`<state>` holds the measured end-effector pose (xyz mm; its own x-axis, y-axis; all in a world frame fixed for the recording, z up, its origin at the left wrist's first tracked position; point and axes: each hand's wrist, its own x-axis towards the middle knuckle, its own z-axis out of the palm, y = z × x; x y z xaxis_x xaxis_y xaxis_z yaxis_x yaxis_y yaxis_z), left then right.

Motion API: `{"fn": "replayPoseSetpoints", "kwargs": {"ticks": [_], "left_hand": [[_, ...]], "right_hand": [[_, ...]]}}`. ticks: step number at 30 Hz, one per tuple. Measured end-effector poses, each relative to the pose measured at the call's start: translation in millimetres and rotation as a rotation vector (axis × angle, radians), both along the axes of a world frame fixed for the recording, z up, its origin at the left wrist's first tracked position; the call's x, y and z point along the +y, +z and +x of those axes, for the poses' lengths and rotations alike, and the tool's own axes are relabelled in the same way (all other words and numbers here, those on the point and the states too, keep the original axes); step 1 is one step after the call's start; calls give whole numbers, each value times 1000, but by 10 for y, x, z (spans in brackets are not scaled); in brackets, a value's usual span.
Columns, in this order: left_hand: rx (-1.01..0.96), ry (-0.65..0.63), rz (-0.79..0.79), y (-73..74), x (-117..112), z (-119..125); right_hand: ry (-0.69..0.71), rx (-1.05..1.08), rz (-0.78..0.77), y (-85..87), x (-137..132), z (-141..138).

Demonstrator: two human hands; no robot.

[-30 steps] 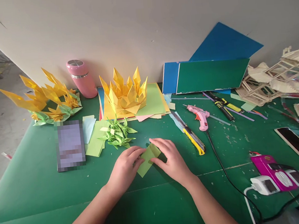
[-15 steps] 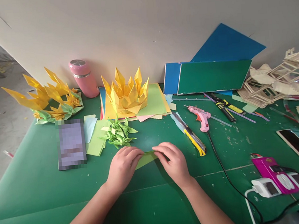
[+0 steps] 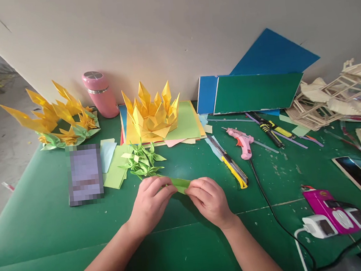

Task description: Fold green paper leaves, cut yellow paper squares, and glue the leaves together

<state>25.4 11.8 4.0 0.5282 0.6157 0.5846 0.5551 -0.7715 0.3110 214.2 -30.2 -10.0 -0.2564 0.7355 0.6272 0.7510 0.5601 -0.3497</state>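
A small sheet of green paper is held between my two hands, low over the green table. My left hand pinches its left end, and my right hand pinches its right end; the fingers hide both ends. Just beyond my left hand lies a cluster of green folded paper flowers. A stack of light green paper pieces is to its left. Behind the cluster, a yellow folded paper crown stands on a pile of coloured sheets.
Right of my hands lie a yellow utility knife, a pink glue gun with a trailing black cord, and a magenta power strip. A pink flask and a second paper crown stand at the back left.
The green paper has turned between my fingers. Before, a flap hung below its upper edge toward me; now a narrower strip shows between my hands.
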Motion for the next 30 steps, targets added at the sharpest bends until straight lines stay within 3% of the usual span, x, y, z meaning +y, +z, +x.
{"fn": "replayPoseSetpoints", "kwargs": {"ticks": [2,6,14,21,30], "left_hand": [[23,-76,-14,16,6,-5],[122,-110,-77,50,-20,-12],[181,-136,-158,-10,-48,-131],[207,-239,-155,33,-123,-114],[239,-264,-257,40,-113,-91]], "right_hand": [[53,2,-2,-13,-7,23],[141,-6,-12,-38,-34,56],[276,44,-218,-32,-47,72],[250,124,-397,0,-182,90],[206,181,-333,10,-151,68]]}}
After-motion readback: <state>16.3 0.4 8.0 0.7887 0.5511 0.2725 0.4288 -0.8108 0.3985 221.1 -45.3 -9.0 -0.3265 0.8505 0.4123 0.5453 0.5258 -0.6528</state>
